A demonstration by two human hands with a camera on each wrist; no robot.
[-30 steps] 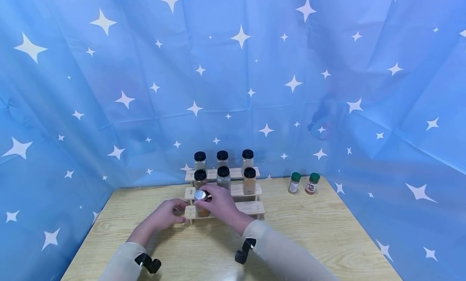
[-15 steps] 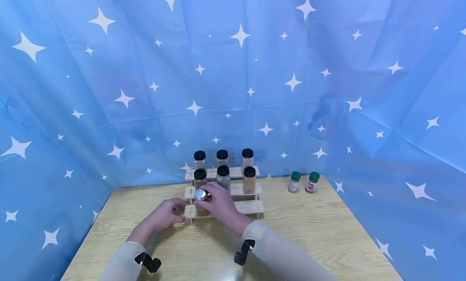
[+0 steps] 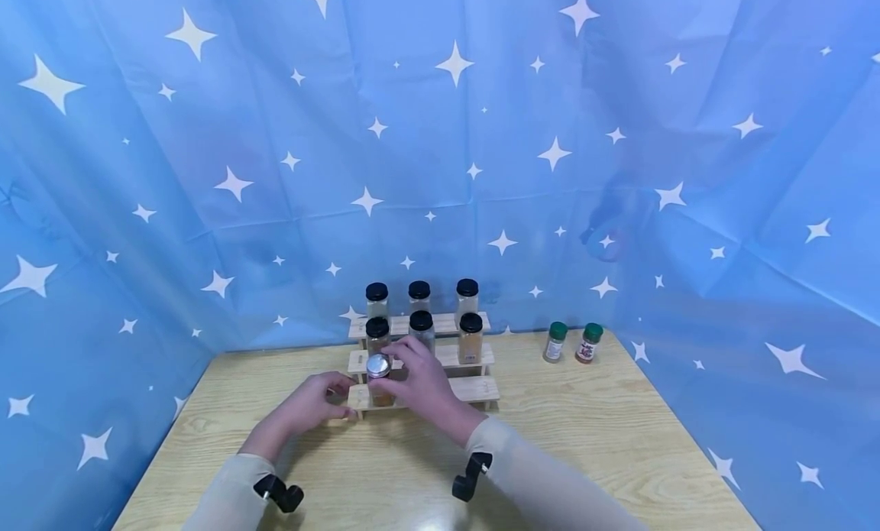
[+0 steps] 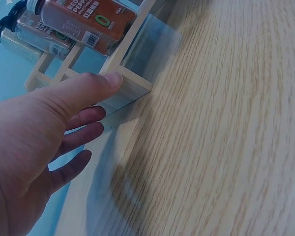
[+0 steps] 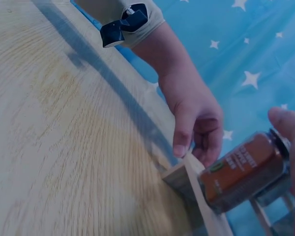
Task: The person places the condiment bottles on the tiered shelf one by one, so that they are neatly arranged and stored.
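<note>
A jar of red pepper spice (image 4: 91, 22) with a silver lid (image 3: 378, 365) stands upright at the left end of the lowest step of a wooden three-step rack (image 3: 474, 390). My right hand (image 3: 429, 386) is just right of this jar, thumb and fingers spread beside the lid and no longer pinching it. In the right wrist view only part of that hand shows at the right edge, near the jar's top. My left hand (image 3: 312, 403) holds the left end of the lowest step, thumb on its front corner and fingers behind, as the left wrist view shows.
Several black-lidded spice jars (image 3: 470, 338) stand on the middle and top steps. Two green-lidded jars (image 3: 555, 342) are on the wooden table (image 3: 584, 439) to the right of the rack. A blue star-patterned curtain (image 3: 440, 149) hangs behind and at the sides.
My right fingers have loosened from the silver-lidded jar and moved slightly to the right, showing the whole lid. The jar stays on the lowest step. My left hand has stayed at the rack's end.
</note>
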